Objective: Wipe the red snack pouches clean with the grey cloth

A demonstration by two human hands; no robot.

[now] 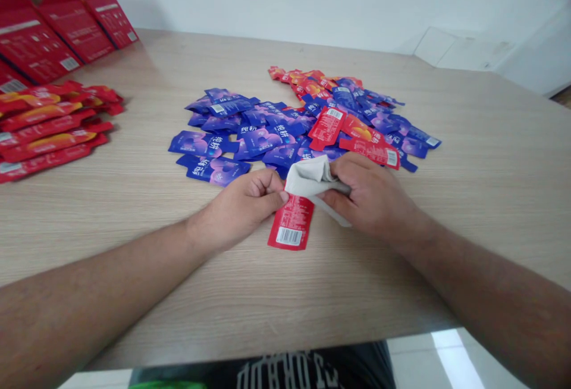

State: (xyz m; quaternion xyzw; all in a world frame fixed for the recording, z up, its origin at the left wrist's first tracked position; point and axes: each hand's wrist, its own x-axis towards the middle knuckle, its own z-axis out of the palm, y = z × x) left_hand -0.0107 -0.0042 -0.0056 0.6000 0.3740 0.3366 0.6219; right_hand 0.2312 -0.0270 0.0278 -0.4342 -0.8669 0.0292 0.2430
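Observation:
A red sachet point(292, 216) with a white barcode label hangs between my hands, close to the front of the table. My left hand point(250, 198) pinches its upper left edge between thumb and fingers. In my right hand point(372, 198) is a folded light grey cloth point(310, 178), which covers the top of the sachet. Just beyond my hands lies a loose pile of blue-purple sachets point(267, 139), with several red sachets point(328, 127) on and behind it.
On the left, red packets point(49, 133) with orange pictures are stacked in a row. Behind them, red printed boxes point(57, 26) stand at the table's far left corner. A white wall point(285, 2) borders the back of the wooden table point(178, 300).

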